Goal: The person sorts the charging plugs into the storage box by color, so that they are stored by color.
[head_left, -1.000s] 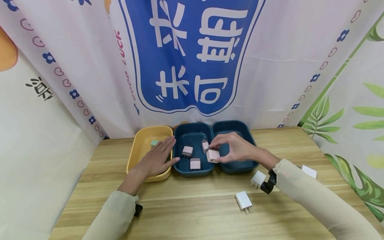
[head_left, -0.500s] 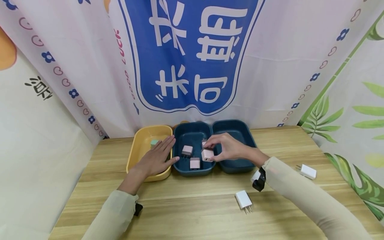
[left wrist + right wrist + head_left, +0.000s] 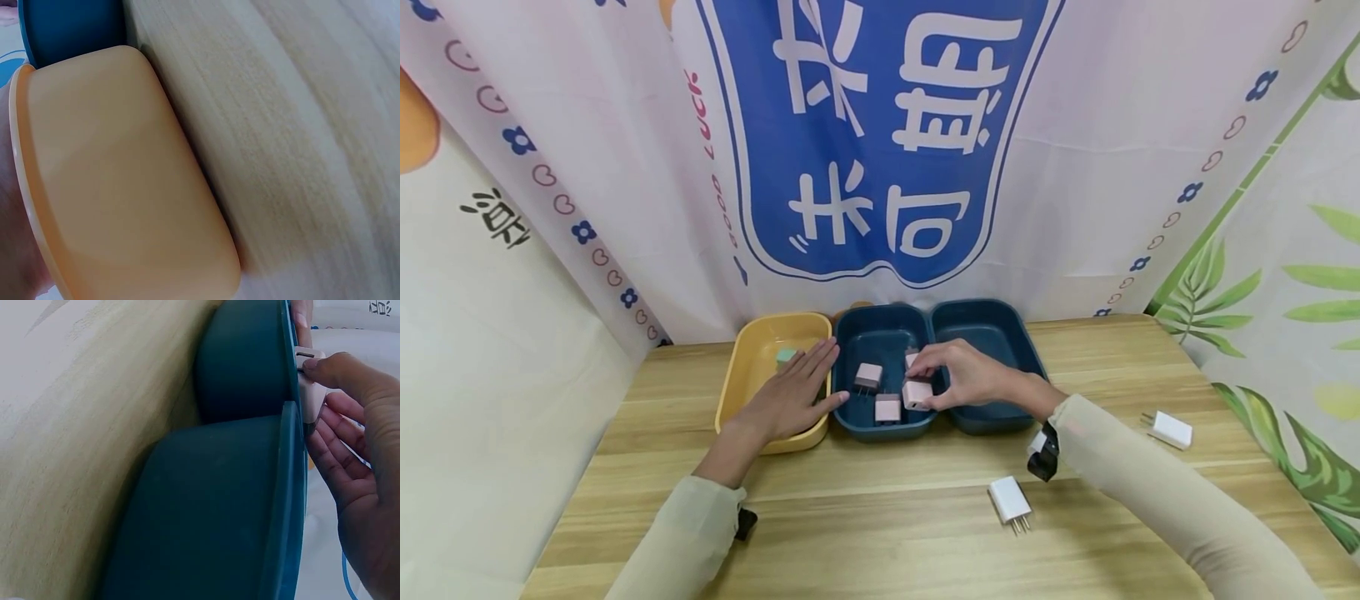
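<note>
Between thumb and fingers, my right hand (image 3: pixel 966 375) pinches a pink USB charger (image 3: pixel 917 394) over the right side of the middle blue bin (image 3: pixel 857 431). The right wrist view shows this charger (image 3: pixel 310 394) at the bin's rim, its port facing the thumb. Inside that bin lie more pink chargers, one at the left (image 3: pixel 869 377), one in front (image 3: pixel 887 408) and one partly hidden behind my fingers (image 3: pixel 912 358). My left hand (image 3: pixel 786 396) lies with straight fingers across the yellow bin (image 3: pixel 727 392), its thumb reaching the middle bin's edge. A green charger (image 3: pixel 786 357) shows beyond it.
Another blue bin (image 3: pixel 988 321) stands at the right, touching the middle one. White chargers lie on the wooden table (image 3: pixel 850 517): one in front (image 3: pixel 1010 500), one at the far right (image 3: pixel 1171 429), one mostly hidden by the right wrist camera. A printed curtain (image 3: pixel 1090 167) hangs behind.
My right hand has moved left and slightly down with the pink charger, from the bins' shared edge to over the middle bin. My left hand has stayed in place.
</note>
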Demonstrator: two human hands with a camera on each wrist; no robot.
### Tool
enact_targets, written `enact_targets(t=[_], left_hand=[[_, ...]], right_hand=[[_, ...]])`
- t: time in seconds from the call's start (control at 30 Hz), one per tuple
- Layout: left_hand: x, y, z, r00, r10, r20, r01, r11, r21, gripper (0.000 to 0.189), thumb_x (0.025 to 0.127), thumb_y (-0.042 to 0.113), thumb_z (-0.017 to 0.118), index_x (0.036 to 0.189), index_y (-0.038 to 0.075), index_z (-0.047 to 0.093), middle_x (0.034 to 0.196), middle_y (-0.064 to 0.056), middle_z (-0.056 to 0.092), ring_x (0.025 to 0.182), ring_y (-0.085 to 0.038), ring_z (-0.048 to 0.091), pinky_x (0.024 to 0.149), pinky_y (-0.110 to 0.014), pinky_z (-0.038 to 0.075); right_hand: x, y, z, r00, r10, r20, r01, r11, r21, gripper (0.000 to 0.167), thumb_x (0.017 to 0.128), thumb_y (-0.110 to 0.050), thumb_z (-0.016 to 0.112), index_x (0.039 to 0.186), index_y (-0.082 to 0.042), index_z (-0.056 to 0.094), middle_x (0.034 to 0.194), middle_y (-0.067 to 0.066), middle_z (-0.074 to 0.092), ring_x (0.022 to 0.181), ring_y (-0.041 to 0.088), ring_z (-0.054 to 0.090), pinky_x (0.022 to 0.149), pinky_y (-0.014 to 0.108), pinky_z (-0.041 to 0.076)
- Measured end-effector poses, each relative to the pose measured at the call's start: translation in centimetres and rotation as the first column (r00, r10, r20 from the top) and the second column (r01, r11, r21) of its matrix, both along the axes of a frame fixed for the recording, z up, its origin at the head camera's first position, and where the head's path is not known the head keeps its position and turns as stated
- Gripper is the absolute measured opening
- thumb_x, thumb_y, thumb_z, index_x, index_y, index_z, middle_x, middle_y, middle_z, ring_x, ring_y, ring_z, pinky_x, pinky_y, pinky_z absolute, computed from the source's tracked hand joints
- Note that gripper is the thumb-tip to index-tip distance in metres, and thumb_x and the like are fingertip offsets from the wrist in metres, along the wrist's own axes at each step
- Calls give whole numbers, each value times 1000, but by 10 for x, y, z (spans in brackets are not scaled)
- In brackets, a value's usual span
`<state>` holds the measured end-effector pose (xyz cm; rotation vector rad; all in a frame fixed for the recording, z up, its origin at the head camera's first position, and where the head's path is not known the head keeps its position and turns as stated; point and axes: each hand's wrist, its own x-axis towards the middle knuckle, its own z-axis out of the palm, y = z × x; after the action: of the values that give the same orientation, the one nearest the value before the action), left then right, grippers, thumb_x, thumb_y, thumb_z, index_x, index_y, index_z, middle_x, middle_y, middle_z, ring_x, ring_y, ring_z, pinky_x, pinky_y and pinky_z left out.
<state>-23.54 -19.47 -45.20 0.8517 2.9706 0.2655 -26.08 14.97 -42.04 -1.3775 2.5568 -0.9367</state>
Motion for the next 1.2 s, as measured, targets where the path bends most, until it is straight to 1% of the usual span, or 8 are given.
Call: enact_targets(t=[0.13,0.4,0.63,0.67,0.83,0.97,1.1,1.2], left_hand=[[0,0,0,1000,0,3,-1,1000,5,90,107,70,34,170,8,16,179,-6,6,165,-28,10,133,-51,11],[-1,1,2,1000,4,14,-4,1000,3,89,108,69,33,171,9,14,179,-6,5,165,-27,8,133,-50,10],[-1,1,3,1000,7,16,-7,1000,-3,90,107,70,33,171,9,13,179,-6,5,165,-27,8,133,-50,11],[-1,1,3,1000,7,17,-6,1000,-4,90,107,70,33,171,9,14,179,-6,6,165,-27,9,133,-50,11],[-2,1,4,999,11,37,-11,1000,-8,92,107,71,35,171,9,14,179,-6,6,165,-28,9,133,-50,11],[-2,2,7,998,16,54,-16,1000,-4,93,106,72,36,171,8,15,179,-6,6,165,-27,7,133,-50,10],[-1,3,10,998,21,60,-21,1000,-1,91,107,71,35,171,9,14,179,-6,5,165,-27,6,134,-50,10],[0,5,12,999,23,47,-23,1000,9,90,107,69,35,170,8,15,179,-6,5,165,-29,7,134,-51,9]], right_hand=[[0,1,-2,1000,-12,3,12,1000,18,40,84,-19,90,122,-10,79,120,1,74,102,15,68,92,44,62],[0,2,-2,1000,-21,0,21,999,40,40,85,-20,90,123,-10,79,122,2,74,103,17,68,94,45,62],[-1,3,-3,1000,21,2,-21,999,-24,39,84,-10,88,120,0,77,120,10,74,103,32,72,92,45,63],[-1,4,-3,1000,24,-4,-24,999,-30,39,84,-10,89,120,0,77,120,10,74,103,32,72,92,45,63],[2,9,-1,999,20,-35,-22,999,-41,41,85,-15,89,121,-1,78,121,9,75,103,31,73,90,48,63],[5,14,2,998,16,-64,-19,999,-49,40,86,-21,89,121,-6,79,120,7,75,102,28,73,89,50,63],[10,21,5,995,15,-96,-21,998,-60,39,86,-24,89,119,-8,79,120,5,76,104,23,73,89,48,63],[14,27,8,993,7,-117,-13,998,-56,39,86,-26,89,119,-8,79,120,4,76,106,21,73,90,45,63]])
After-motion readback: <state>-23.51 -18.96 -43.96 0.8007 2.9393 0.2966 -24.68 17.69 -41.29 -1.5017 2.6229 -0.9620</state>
